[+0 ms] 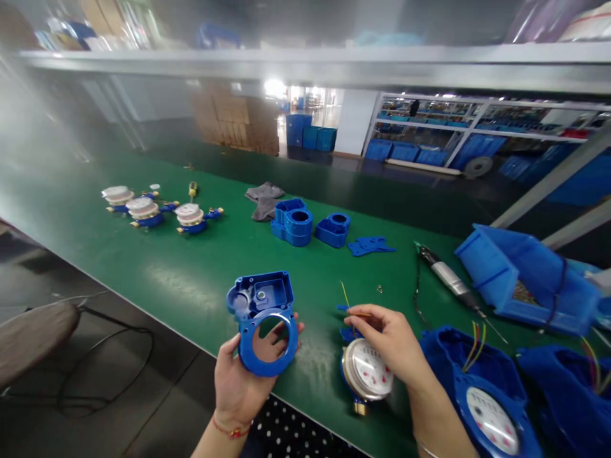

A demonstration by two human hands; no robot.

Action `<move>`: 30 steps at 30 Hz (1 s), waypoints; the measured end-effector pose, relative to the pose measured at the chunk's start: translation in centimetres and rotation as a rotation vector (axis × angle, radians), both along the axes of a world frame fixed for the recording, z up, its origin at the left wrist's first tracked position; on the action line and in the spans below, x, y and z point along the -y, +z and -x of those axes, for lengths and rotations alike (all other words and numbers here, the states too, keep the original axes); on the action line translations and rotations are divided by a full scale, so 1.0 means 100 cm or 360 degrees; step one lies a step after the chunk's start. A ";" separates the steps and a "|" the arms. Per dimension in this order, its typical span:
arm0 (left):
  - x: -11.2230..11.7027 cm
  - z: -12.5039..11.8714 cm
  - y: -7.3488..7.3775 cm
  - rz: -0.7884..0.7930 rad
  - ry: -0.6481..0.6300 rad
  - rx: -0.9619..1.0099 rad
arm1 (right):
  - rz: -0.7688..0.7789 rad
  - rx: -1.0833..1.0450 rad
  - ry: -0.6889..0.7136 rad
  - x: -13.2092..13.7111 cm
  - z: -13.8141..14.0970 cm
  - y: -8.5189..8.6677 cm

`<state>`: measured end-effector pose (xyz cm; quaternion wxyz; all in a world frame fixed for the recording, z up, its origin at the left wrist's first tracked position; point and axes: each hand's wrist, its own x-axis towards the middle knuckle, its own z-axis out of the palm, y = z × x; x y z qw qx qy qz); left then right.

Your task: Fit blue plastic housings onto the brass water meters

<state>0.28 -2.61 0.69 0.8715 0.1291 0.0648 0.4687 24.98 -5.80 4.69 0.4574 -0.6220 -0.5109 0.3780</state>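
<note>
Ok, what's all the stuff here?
table: 1, green, middle
held housing: 1, blue, front centre
near meter: 1, white and blue, beside held housing
far meters: 3, white and blue, table's left
small item: 1, yellow, behind far meters
loose housings: 2, blue, table's middle
cloth: count unclear, grey, beside loose housings
flat parts: count unclear, blue, beside loose housings
metal bits: few, silvery, near flat parts
power driver: 1, silver and black, table's right
open bin: 1, blue, beside power driver
wired housings: 2, blue, front right
shelf: 1, pale, overhead
boxes: several, brown, background
crates: several, blue, background
seat: 1, brown, left floor
left hand: 1, bare, holding held housing
right hand: 1, bare, pinching thin wires
</note>
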 end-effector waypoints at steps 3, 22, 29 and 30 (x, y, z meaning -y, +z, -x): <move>0.003 0.000 -0.010 -0.0196 -0.0055 0.0136 | -0.0048 -0.0072 -0.0105 -0.002 -0.003 -0.005; -0.008 -0.033 0.017 0.0290 -0.0024 -0.0353 | 0.0087 -0.0129 0.0236 -0.005 0.013 0.021; -0.016 -0.039 0.028 0.0473 0.0123 -0.0611 | 0.0079 -0.0290 0.0395 -0.004 0.013 0.019; -0.018 -0.038 0.030 0.0451 0.0187 -0.0753 | 0.0016 -0.0167 0.0345 -0.003 0.012 0.019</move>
